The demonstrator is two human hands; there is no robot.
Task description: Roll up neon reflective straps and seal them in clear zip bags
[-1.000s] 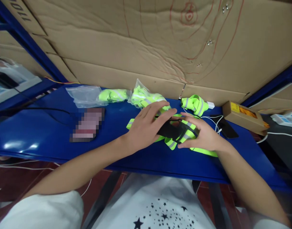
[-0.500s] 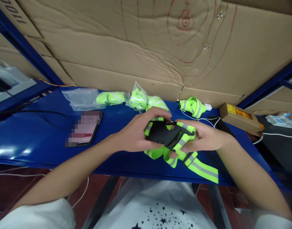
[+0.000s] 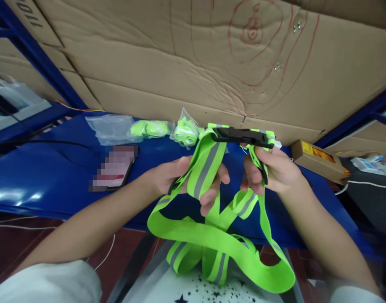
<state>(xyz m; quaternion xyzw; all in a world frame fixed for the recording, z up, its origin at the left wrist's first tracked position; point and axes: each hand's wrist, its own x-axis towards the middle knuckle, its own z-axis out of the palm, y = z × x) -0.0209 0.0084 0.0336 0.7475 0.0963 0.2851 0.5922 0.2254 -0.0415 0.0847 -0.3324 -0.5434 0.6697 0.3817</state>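
A neon-green reflective strap harness [image 3: 193, 235] with grey stripes hangs loosely from both hands, its loops drooping over the table edge and in front of my shirt. My left hand [image 3: 177, 176] has the wide band across its fingers, thumb behind the webbing. My right hand [image 3: 271, 168] pinches the strap on the other side, near a black slider. Between and above the hands, the black plastic buckle [image 3: 241, 136] lies sideways and looks fastened. Parts of the left fingers are hidden behind the band.
On the blue table [image 3: 63, 168] lie a phone [image 3: 114, 168], a clear plastic bag [image 3: 111, 128] and bundled green straps [image 3: 152, 128]. Another bagged bundle [image 3: 185, 130] sits at the back. A cardboard box [image 3: 319, 160] stands right, and a cardboard panel [image 3: 149, 63] rises behind.
Both hands have spread apart, and the gathered straps have dropped open into long hanging loops. The buckle has moved up and away from the left palm, now turned edge-on.
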